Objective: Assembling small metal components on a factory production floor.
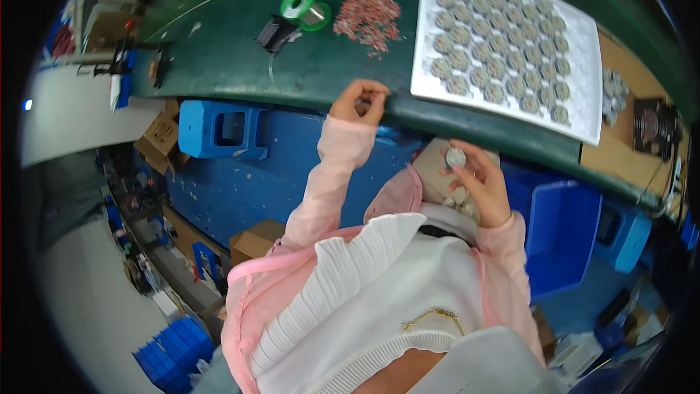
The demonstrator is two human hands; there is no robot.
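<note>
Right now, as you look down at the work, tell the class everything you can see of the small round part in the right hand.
The round part is a small, pale grey disc with a slightly silvery look, perhaps metal. One face is turned toward the camera; its finer details are too small to make out. The fingers of the right hand hold it near their tips, above the person's lap and just off the near edge of the green bench.

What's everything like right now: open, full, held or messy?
Left hand grip, fingers curled; contents unclear.
Right hand grip, holding a small round grey piece.
White rectangular tray, mostly filled.
Heap of small reddish pieces, loose.
Green-rimmed wire spool, wound.
Blue plastic bin, open-topped.
</note>
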